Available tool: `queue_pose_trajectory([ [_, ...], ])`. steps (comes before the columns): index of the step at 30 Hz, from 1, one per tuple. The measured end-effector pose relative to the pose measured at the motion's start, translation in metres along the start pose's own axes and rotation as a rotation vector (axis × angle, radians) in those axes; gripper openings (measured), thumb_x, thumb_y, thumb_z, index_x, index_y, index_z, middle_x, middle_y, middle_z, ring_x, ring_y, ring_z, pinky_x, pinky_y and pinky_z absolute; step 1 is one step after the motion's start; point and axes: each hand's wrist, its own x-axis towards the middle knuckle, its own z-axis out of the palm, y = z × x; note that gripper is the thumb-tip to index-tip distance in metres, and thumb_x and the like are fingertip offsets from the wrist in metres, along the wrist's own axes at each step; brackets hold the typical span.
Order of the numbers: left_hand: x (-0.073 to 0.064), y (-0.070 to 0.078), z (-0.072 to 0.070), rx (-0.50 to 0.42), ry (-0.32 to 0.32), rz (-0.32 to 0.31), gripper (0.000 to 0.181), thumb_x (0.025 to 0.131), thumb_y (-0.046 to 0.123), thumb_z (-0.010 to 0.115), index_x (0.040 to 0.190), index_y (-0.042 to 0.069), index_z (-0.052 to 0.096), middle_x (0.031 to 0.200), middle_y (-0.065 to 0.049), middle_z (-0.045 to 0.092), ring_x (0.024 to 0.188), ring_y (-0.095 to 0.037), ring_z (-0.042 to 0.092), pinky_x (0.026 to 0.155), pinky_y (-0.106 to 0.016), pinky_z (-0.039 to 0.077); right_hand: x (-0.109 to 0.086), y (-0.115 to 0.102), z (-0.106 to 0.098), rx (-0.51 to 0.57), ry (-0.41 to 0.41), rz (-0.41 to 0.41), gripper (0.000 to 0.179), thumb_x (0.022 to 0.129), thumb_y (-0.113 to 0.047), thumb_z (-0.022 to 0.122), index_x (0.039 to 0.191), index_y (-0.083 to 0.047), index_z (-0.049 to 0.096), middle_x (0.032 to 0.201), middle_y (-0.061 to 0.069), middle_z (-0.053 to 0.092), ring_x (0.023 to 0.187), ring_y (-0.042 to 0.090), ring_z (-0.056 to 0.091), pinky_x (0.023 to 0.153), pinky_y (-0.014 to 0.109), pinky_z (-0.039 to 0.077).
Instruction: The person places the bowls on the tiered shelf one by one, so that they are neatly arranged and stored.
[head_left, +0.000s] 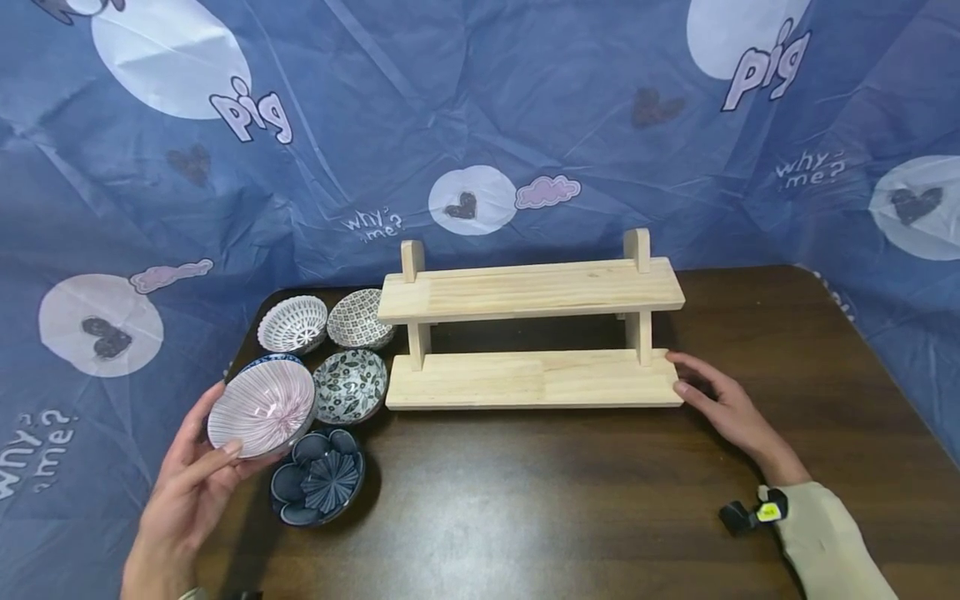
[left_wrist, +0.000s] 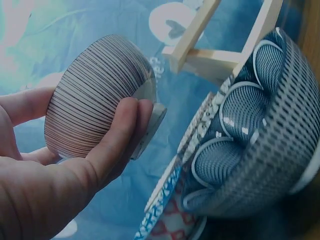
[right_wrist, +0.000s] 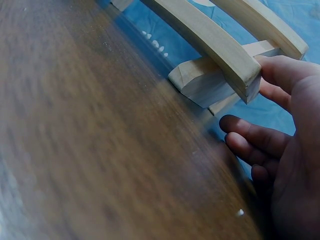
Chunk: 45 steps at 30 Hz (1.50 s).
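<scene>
My left hand [head_left: 197,483] holds a bowl with thin radiating stripes and a pinkish inside [head_left: 262,408], thumb at the rim and fingers around the outside. In the left wrist view the bowl is tilted and raised over the other bowls. Below it sits a dark blue petal-patterned bowl [head_left: 318,477]. A blue-rimmed bowl [head_left: 279,358] is mostly hidden behind the striped one. At the right, my right hand [head_left: 727,408] pinches the end of the lower board of a two-tier wooden shelf [head_left: 532,379] with thumb and index finger; its other fingers curl loosely below.
Left of the shelf stand a leaf-patterned bowl [head_left: 351,386], a white scalloped bowl [head_left: 294,325] and a lattice-patterned bowl [head_left: 360,318], partly behind the shelf's left end. All rest on a dark wooden table [head_left: 480,500]. A blue printed cloth [head_left: 360,125] hangs behind and beside it.
</scene>
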Motion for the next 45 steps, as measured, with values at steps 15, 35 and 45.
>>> queue_pose_trajectory([
  [15,0.041,-0.018,0.030,0.185,0.029,-0.066,0.071,0.095,-0.022,0.019,0.159,0.010,0.016,0.146,-0.015,0.042,0.120,-0.031,0.065,0.091,-0.045,0.062,0.003,-0.001,-0.002,0.004,-0.006,0.006,0.047,0.105,-0.028,0.052,0.149,-0.012,0.047,0.152,0.020,0.047,0.111,-0.016,0.041,0.092,0.020,0.039],
  [35,0.080,-0.036,0.063,0.403,0.177,-0.257,0.072,0.097,-0.014,0.037,0.157,0.022,0.021,0.146,-0.012,0.021,0.108,-0.016,0.068,0.086,-0.036,0.063,0.002,-0.001,-0.002,0.004,-0.022,0.045,0.050,0.105,-0.032,0.051,0.149,-0.011,0.045,0.153,0.020,0.046,0.111,-0.014,0.040,0.094,0.030,0.040],
  [45,0.100,-0.050,0.077,0.351,0.160,-0.226,0.072,0.095,-0.017,0.035,0.157,0.018,0.022,0.147,-0.014,0.024,0.109,-0.019,0.068,0.086,-0.038,0.063,0.001,0.000,-0.001,0.006,-0.016,0.034,0.049,0.105,-0.031,0.051,0.149,-0.010,0.045,0.153,0.020,0.046,0.112,-0.015,0.041,0.094,0.025,0.040],
])
